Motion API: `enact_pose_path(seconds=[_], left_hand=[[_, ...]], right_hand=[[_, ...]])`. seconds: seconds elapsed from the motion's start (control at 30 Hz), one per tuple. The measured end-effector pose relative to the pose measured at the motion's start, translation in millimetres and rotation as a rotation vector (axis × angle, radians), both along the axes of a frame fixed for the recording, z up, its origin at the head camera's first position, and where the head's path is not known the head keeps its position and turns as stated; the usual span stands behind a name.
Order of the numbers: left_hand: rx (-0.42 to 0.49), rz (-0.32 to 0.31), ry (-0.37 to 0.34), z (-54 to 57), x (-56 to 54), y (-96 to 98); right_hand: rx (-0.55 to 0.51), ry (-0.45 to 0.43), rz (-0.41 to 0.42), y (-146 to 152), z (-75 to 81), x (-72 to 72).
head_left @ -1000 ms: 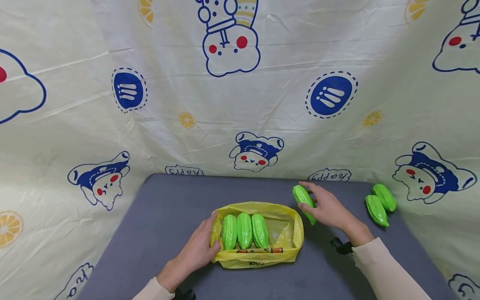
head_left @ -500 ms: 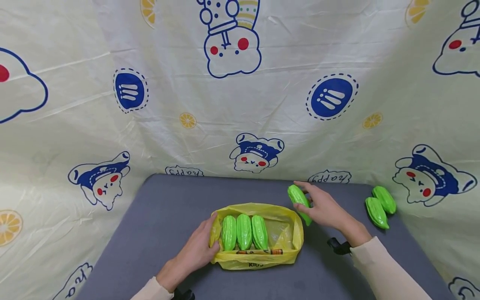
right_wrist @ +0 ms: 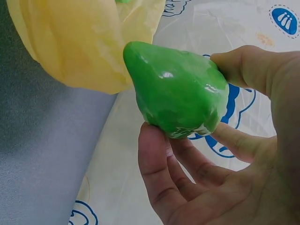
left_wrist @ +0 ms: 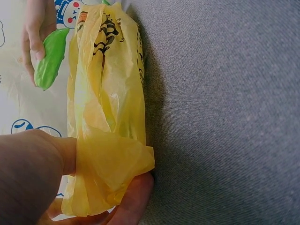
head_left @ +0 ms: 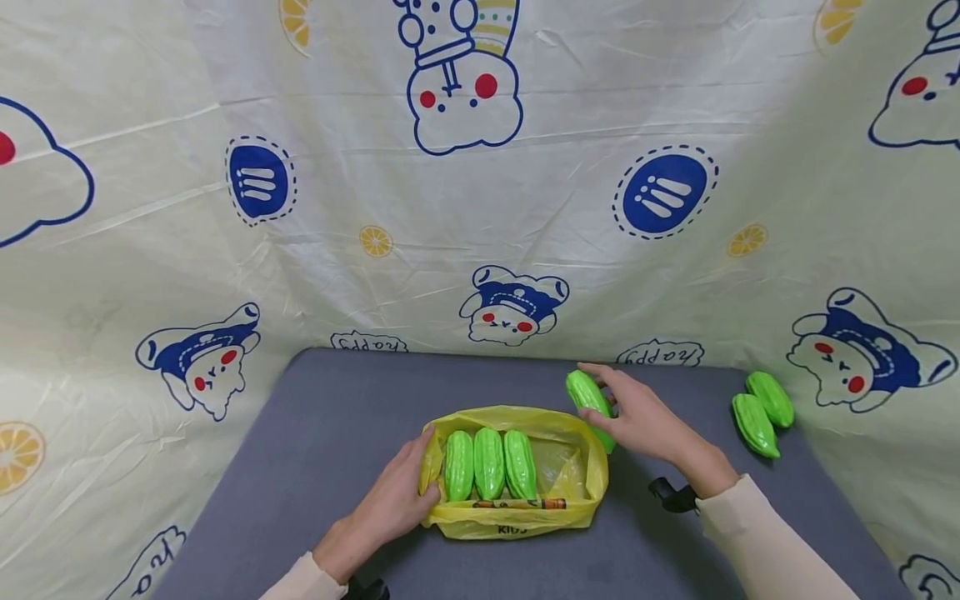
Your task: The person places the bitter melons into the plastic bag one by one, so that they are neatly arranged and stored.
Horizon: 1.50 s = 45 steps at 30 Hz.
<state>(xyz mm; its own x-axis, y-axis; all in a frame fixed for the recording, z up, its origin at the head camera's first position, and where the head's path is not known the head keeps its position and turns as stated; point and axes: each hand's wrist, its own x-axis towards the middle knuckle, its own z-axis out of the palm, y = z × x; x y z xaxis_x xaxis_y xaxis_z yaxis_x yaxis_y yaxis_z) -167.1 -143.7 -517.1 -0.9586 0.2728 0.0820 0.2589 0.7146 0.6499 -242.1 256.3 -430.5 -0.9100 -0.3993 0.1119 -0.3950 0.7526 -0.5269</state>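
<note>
A yellow plastic bag [head_left: 562, 517] lies with its mouth spread wide on the grey table. Three green bitter melons [head_left: 489, 463] sit side by side in its left half. My left hand [head_left: 395, 490] holds the bag's left end; in the left wrist view the thumb and fingers pinch the yellow film [left_wrist: 112, 140] from either side. With thumb and fingertips, my right hand [head_left: 643, 418] grips another bitter melon [head_left: 583, 392], raised above the bag's right rim. Seen end-on in the right wrist view, this bitter melon [right_wrist: 176, 91] points its tapered tip toward the bag.
Two more bitter melons [head_left: 755, 427] rest against each other near the right edge of the table [head_left: 352, 383]. A pale printed sheet [head_left: 525, 200] hangs behind the table and runs down both sides.
My right hand has carried the bitter melon leftward, from beside the bag to over its right rim. My left hand and the bag have stayed in place.
</note>
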Motion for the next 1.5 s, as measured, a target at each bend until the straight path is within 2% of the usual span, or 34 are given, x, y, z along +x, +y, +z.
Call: enact_pose_path(seconds=[0.63, 1.5], left_hand=[[-0.009, 0.008, 0.002, 2.9, -0.2, -1.3], [-0.002, 0.002, 0.015, -3.2, 1.5, -0.8]], right_hand=[[-0.031, -0.025, 0.034, -14, 3.4, 8.8], [-0.012, -0.056, 0.044, -30, -1.4, 22.7]])
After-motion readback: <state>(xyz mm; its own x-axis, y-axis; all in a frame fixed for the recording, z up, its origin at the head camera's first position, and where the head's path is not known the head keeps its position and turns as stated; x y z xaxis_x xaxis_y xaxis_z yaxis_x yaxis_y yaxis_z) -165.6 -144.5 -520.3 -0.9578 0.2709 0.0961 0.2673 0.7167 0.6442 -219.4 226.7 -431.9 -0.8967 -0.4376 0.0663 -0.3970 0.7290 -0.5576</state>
